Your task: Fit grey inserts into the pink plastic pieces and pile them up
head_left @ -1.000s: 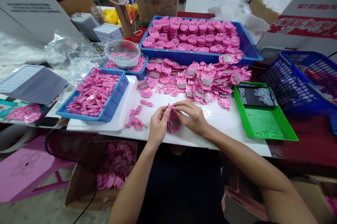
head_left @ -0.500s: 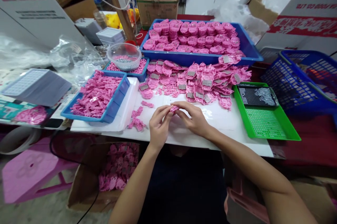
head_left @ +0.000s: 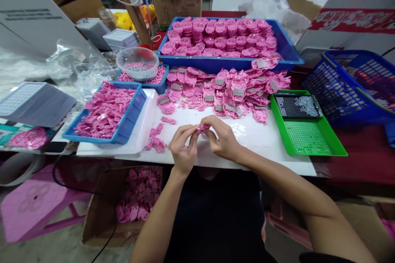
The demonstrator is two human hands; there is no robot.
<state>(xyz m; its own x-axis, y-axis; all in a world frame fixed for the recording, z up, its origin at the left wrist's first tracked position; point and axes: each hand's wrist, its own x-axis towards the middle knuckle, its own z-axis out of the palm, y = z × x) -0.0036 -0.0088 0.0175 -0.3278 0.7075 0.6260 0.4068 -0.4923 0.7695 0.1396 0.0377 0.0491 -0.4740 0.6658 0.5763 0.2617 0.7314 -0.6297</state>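
Observation:
A small pink plastic part [head_left: 202, 127] is pinched between the fingertips of both hands, above the front of the white work surface [head_left: 247, 147]. My left hand [head_left: 184, 145] grips it from the left and my right hand [head_left: 222, 138] from the right; the fingers hide much of its shape. Several loose pink pieces [head_left: 156, 143] lie just left of my left hand. Beyond my hands is a heap of pink molded shells [head_left: 237, 92], many with grey metal plates. Tiny pink parts [head_left: 193, 103] are scattered at the heap's near side.
A blue tray [head_left: 123, 131] of pink pieces stands left, with a clear bowl [head_left: 138, 59] behind it. Stacked pink shells fill a large blue tray [head_left: 222, 62] at the back. A green tray [head_left: 341, 150] and blue basket [head_left: 342, 90] are right. Below sits a carton [head_left: 98, 222].
The camera view has shifted slightly, moving the table's contents left and up in the picture. Both hands still hold the pink part, with the fingers slightly rearranged around it.

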